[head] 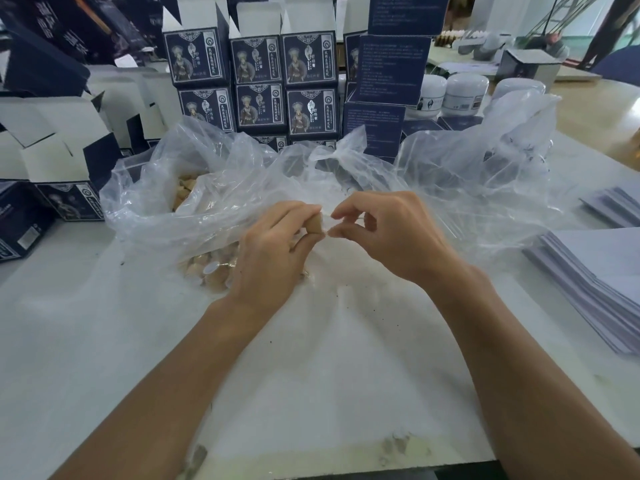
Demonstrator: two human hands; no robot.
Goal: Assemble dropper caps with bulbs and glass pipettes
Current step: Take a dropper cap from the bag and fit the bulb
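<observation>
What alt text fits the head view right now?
Left hand grips a tan dropper cap while the right hand pinches a thin clear pipette at its end, above a clear plastic bag of caps. Stacked dark boxes stand behind.

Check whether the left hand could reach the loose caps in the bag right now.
Probably not yet: the left hand already grips a tan cap. The caps lie just beside it in the open plastic bag, nothing between.
</observation>
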